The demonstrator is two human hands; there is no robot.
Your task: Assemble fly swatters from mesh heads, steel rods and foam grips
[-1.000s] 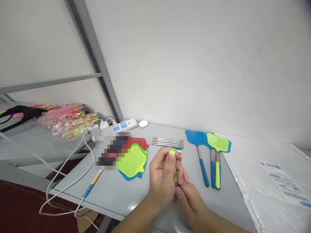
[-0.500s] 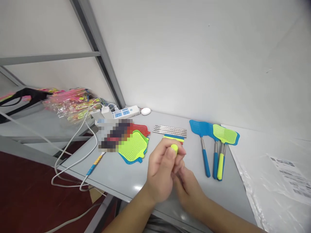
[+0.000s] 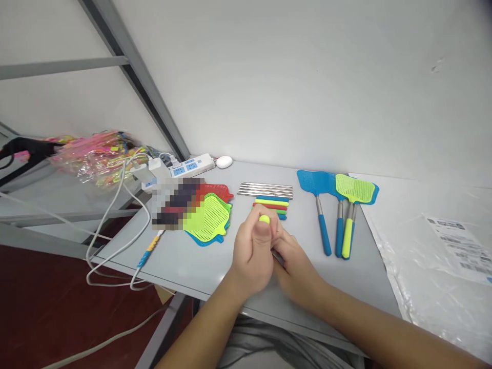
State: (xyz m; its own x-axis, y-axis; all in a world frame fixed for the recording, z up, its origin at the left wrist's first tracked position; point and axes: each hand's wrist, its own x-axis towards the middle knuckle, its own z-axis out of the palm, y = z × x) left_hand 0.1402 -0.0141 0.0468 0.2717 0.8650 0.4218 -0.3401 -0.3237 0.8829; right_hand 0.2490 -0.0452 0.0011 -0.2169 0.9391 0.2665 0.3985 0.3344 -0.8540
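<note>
The left hand (image 3: 251, 251) is clamped round a rounded yellow-green stick (image 3: 264, 219), its thumb near the visible tip, above the bench (image 3: 184, 266). The right hand (image 3: 298, 261) presses against it from four o'clock; I cannot tell what its hidden fingers grip. At twelve o'clock lie coloured rounded handles (image 3: 272, 204), partly covered by the hands, with slim silver metal rods (image 3: 265, 190) just beyond. Flat red, green, yellow-green and blue swatter heads (image 3: 211, 220) overlap at ten o'clock; long-handled blue and yellow-green fly swatters (image 3: 325, 233) rest at two.
</note>
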